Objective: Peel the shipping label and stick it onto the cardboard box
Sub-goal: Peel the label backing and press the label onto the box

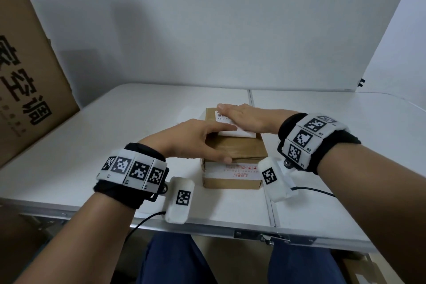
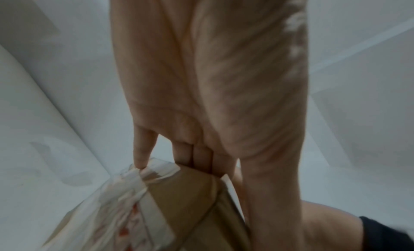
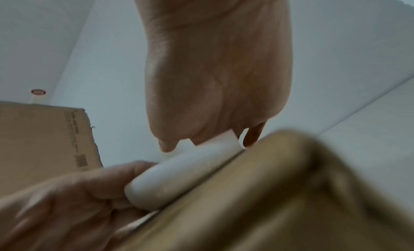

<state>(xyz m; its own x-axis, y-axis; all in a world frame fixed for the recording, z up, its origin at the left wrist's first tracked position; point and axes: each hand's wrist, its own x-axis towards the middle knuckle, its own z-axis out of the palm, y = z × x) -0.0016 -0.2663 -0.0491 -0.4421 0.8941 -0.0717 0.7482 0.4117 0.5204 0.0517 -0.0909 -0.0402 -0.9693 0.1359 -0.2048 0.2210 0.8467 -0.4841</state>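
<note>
Hands (image 1: 198, 138) (image 1: 244, 117) flat on label (image 1: 239, 133) atop box (image 1: 239, 147); right wrist shows label's curled edge.

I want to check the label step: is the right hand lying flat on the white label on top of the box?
Yes, the right hand lies flat on the white label on top of the box.

You have 2 hands in view: your left hand (image 1: 193, 138) and your right hand (image 1: 244, 117). There is 1 small cardboard box (image 1: 239, 147), 1 white label (image 1: 230, 128) on top of it, 1 big printed carton (image 1: 25, 71) at the left, 1 white table (image 1: 115, 145), and 2 marker wristbands (image 1: 133, 169) (image 1: 309, 136).
</note>
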